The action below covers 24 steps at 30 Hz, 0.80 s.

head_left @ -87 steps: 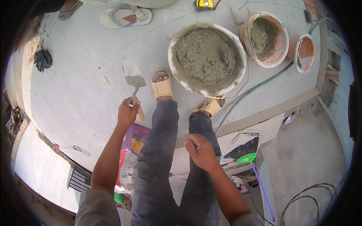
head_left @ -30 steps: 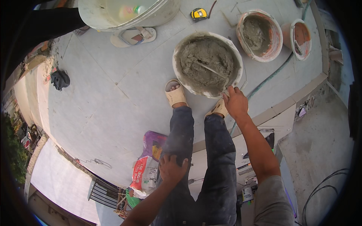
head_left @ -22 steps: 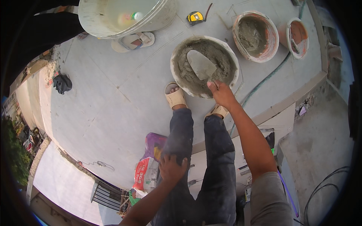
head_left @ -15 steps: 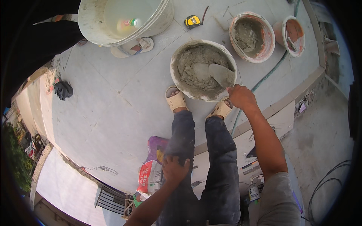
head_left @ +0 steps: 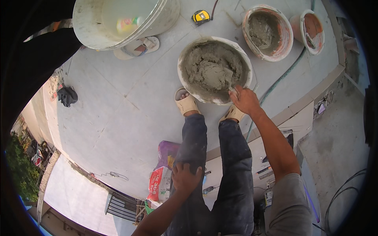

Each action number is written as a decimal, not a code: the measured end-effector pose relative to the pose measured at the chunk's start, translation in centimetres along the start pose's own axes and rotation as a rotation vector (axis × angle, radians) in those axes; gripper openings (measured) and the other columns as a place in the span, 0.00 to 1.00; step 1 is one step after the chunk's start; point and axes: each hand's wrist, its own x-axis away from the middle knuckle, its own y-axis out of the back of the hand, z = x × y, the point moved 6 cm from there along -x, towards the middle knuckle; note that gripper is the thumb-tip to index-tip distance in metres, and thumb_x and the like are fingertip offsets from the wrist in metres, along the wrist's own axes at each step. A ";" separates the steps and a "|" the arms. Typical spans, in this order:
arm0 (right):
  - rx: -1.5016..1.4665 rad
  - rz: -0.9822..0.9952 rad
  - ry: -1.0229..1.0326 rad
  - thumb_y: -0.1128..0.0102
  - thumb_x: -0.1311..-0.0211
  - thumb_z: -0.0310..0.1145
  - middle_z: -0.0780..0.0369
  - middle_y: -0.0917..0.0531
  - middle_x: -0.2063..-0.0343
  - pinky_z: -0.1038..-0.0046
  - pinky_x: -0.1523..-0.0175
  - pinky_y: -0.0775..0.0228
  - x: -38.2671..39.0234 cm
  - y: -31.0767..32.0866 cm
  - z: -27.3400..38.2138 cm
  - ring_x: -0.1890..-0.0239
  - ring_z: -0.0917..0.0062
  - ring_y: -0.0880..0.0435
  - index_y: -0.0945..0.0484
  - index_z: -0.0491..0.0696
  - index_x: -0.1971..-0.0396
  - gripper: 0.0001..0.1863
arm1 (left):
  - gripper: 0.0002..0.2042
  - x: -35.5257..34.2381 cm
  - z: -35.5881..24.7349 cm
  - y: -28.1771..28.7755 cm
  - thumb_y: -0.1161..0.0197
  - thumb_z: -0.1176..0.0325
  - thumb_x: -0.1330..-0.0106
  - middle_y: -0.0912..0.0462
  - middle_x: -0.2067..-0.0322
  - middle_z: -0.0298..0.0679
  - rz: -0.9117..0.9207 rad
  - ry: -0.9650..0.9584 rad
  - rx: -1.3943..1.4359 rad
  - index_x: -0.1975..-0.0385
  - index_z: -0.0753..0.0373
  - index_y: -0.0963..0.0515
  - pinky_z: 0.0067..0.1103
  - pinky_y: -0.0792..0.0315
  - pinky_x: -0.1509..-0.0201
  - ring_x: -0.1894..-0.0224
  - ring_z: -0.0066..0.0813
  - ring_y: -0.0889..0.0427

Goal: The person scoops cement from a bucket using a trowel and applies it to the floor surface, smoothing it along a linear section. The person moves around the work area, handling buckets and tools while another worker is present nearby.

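Observation:
My right hand [head_left: 245, 100] is closed round the handle of a trowel [head_left: 228, 78] at the near right rim of a white bucket [head_left: 249, 67]. The trowel's blade is tipped down into thick grey mortar [head_left: 202, 72], which coats much of it. My left hand [head_left: 186, 177] lies on my left knee with its fingers apart, holding nothing. The bucket stands on the floor just ahead of my feet, which are in beige clogs [head_left: 186, 104].
A large tub [head_left: 157, 29] of cloudy water holds a bottle; a sandal [head_left: 138, 48] lies beside it. Beyond are a yellow tape measure [head_left: 201, 17], two mortar-stained buckets [head_left: 283, 37] [head_left: 319, 35] and a green hose [head_left: 281, 76]. Packaging bags [head_left: 159, 183] lie by my left leg.
My right hand has moved slightly left, and the trowel blade has turned from lying flat over the mortar to dipping into it. My left hand stays on my knee.

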 end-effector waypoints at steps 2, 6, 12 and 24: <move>0.108 -0.092 0.006 0.47 0.28 0.53 0.43 0.14 0.60 0.54 0.49 0.22 1.7 0.2 0.0 0.56 0.49 0.13 0.23 0.41 0.50 0.27 | 0.29 -0.2 -0.1 0.3 0.33 0.43 0.40 0.27 0.44 0.50 0.001 -0.013 -0.016 0.51 0.64 0.19 0.46 0.32 0.35 0.38 0.54 0.29; 0.071 -0.149 0.047 0.50 0.25 0.52 0.43 0.15 0.57 0.53 0.49 0.22 2.0 1.0 2.3 0.55 0.48 0.14 0.23 0.44 0.51 0.24 | 0.29 -0.3 -0.1 0.1 0.34 0.43 0.39 0.27 0.43 0.50 -0.020 -0.034 -0.024 0.51 0.64 0.19 0.46 0.31 0.37 0.38 0.54 0.29; 0.062 0.087 -0.230 0.50 0.24 0.51 0.45 0.14 0.57 0.54 0.49 0.21 0.9 1.7 2.0 0.56 0.51 0.12 0.21 0.42 0.52 0.24 | 0.30 -0.2 -0.7 0.7 0.35 0.41 0.38 0.26 0.43 0.50 -0.002 -0.035 -0.026 0.50 0.64 0.19 0.48 0.31 0.37 0.36 0.54 0.30; -0.020 0.114 -0.257 0.53 0.25 0.51 0.43 0.14 0.57 0.54 0.43 0.22 -3.2 0.0 1.2 0.50 0.49 0.14 0.19 0.37 0.53 0.29 | 0.30 -0.9 -1.0 1.6 0.35 0.41 0.38 0.25 0.45 0.50 0.007 0.001 -0.064 0.51 0.64 0.19 0.47 0.30 0.37 0.37 0.53 0.29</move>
